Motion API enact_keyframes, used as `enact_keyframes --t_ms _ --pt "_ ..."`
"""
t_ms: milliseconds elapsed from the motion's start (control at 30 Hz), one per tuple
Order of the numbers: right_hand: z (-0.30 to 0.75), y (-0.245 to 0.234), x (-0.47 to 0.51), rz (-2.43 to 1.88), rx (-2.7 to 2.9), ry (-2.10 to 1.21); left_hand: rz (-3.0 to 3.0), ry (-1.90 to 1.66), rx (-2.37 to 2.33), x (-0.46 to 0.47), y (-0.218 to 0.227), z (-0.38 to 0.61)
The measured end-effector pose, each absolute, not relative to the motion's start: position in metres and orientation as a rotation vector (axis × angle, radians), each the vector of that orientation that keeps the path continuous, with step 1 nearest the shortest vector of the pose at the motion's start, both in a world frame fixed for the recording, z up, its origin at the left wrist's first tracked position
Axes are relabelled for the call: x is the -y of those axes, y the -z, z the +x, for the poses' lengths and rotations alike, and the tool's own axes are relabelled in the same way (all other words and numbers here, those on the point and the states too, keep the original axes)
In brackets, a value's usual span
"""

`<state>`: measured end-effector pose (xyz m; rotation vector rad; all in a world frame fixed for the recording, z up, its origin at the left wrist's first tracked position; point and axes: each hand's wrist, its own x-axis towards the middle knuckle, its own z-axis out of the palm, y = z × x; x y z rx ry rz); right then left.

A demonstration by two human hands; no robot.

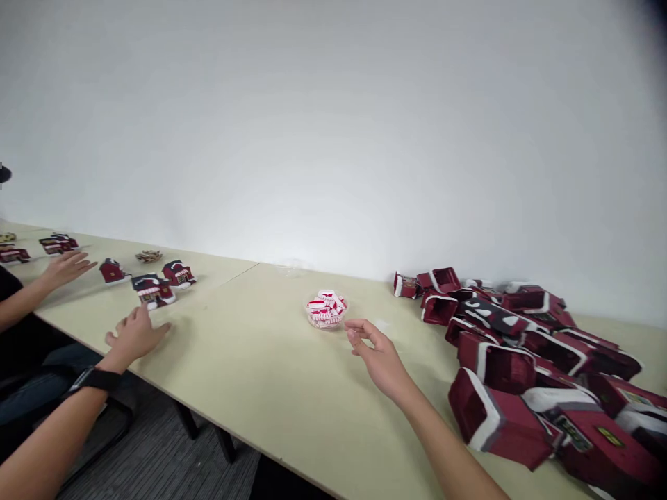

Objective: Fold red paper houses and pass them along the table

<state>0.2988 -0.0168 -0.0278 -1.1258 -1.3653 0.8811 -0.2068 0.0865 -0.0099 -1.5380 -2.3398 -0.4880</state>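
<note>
My left hand (136, 335) rests open on the pale table (250, 368), its fingertips just short of a dark red model house with a snowy roof (153, 292). Two similar small houses (112, 271) (178, 273) stand close behind it. My right hand (375, 353) hangs open and empty, its curled fingers just right of a clear round bowl (326, 311) filled with red-and-white pieces. A large heap of dark red house parts with white edges (500, 361) lies to the right of that hand.
A co-worker's hand (67, 269) reaches in from the left near more red houses (58, 244) and a small round brown piece (149, 256). A seam crosses the table, a white wall runs behind it, and grey carpet lies below its front edge.
</note>
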Motion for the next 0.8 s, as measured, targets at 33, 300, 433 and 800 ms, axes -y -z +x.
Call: enact_keyframes --t_ms 33,300,433,800 --pt "0.299 0.028 0.016 -1.129 1.347 -0.871 -1.607 0.484 2.316 -0.086 0.011 -0.193" --pt "0.306 0.038 0.006 -1.215 1.335 -0.669 -2.472 0.917 1.462 -0.076 -0.009 0.053" --pt "0.309 0.042 0.003 -1.214 1.380 -0.601 -2.789 0.803 1.176 -0.090 -0.036 0.169" --pt "0.311 0.042 -0.005 -1.259 1.286 -0.598 -2.979 0.561 1.276 -0.141 -0.061 0.367"
